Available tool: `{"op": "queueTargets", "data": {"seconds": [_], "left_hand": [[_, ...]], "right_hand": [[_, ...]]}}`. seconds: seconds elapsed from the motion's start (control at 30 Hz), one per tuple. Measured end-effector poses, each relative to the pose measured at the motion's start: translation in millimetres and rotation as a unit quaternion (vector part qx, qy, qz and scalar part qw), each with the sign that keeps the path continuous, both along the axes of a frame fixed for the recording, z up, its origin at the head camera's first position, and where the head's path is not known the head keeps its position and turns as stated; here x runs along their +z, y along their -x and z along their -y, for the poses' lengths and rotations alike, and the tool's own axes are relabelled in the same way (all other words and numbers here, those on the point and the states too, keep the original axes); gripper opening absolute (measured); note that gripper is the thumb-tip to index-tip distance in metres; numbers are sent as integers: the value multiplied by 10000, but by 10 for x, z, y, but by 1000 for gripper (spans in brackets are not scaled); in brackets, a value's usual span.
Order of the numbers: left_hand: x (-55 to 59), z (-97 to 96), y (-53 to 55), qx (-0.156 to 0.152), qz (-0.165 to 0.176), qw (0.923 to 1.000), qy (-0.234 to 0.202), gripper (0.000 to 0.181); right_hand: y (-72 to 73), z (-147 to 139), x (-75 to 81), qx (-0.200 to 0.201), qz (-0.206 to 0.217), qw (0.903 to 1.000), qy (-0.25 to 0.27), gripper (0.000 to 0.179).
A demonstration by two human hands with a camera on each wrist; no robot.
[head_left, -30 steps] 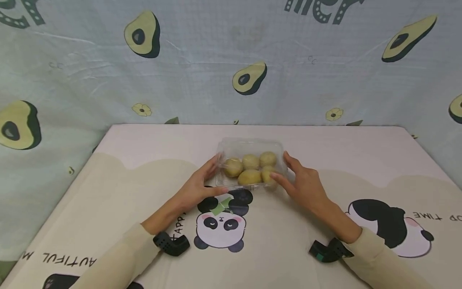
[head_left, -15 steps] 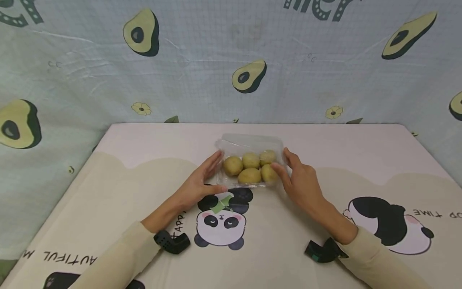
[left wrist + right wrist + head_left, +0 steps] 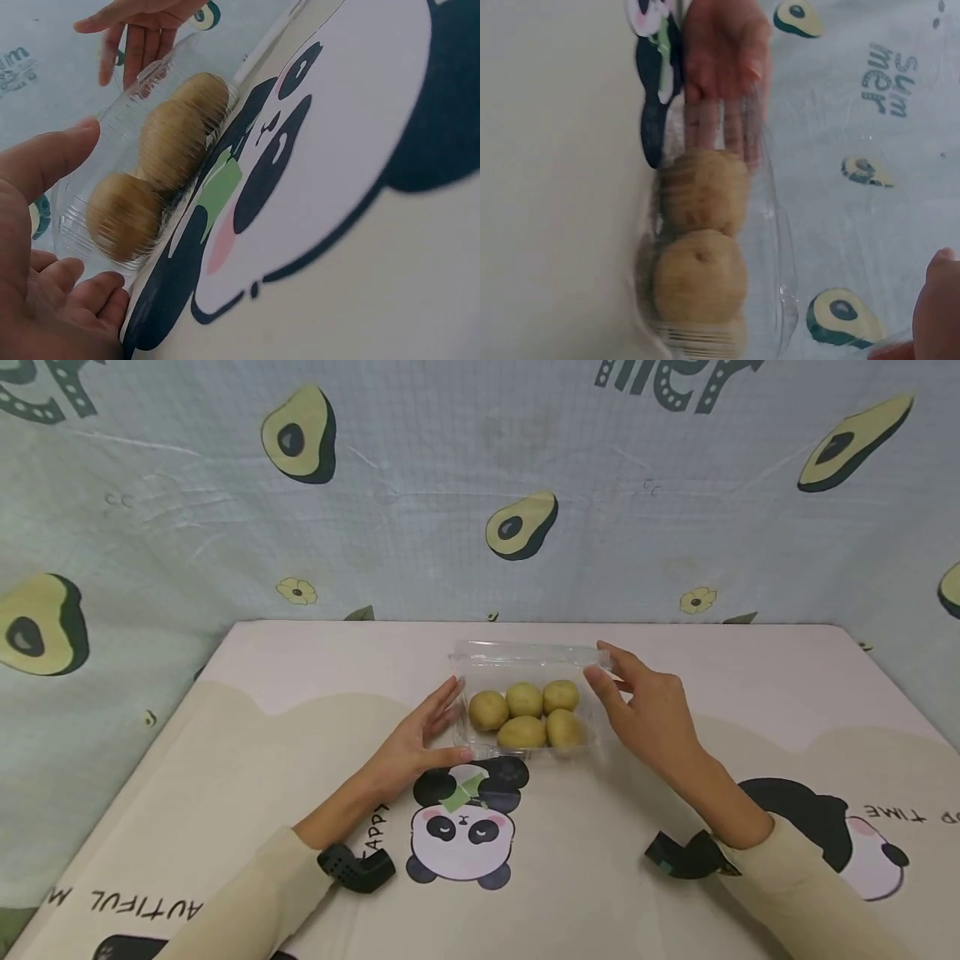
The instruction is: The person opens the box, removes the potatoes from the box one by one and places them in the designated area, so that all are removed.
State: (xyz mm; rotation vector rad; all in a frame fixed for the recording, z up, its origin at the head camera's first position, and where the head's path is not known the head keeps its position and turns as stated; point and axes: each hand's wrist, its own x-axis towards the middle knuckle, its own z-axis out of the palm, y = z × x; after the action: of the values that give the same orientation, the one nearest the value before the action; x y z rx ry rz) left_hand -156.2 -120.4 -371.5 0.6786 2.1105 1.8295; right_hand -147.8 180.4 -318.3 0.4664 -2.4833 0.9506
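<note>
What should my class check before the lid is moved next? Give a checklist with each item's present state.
1. Potatoes inside the box: ok, five show in the head view.
2. Lid off the potatoes: ok, it stands raised along the box's far side.
3. Right hand on the lid: ok, thumb and fingers at its right end.
4. Left hand beside the box: ok, at its left end.
5. Left thumb clear of the near left corner: not ok; it lies right by it and might get in the way if the lid comes down.
6. Left hand pressing firmly: cannot tell.
</note>
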Motion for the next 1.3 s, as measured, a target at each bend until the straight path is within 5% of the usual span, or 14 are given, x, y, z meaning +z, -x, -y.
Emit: {"op": "queueTargets", "data": {"seconds": [0.2, 0.4, 0.5, 0.63, 0.73, 1.0, 1.3], "left_hand": [[8, 4, 3, -37, -5, 10000, -58, 96], [-12, 7, 1, -39, -27, 10000, 49, 96], [-28, 12, 5, -54, -53, 10000, 40, 96], [-35, 16, 6, -59, -35, 10000, 39, 97], [-30, 18, 8, -45, -41, 10000, 74, 97], [-29, 25, 18, -36, 13, 10000, -44, 96], [-36, 28, 10, -179, -73, 9995, -241, 95]], "right_hand": [[105, -70, 25, 202, 209, 9986, 436, 50], [202, -135, -129, 757, 698, 9891, 1055, 49], [265, -125, -240, 1192, 827, 9764, 1601, 50], [331, -96, -365, 1757, 934, 9431, 2665, 49], [356, -66, -423, 1854, 971, 9281, 3080, 48], [293, 139, -432, 1138, 834, 9480, 2852, 49], [227, 233, -423, 1060, 1117, 9406, 3027, 52]]}}
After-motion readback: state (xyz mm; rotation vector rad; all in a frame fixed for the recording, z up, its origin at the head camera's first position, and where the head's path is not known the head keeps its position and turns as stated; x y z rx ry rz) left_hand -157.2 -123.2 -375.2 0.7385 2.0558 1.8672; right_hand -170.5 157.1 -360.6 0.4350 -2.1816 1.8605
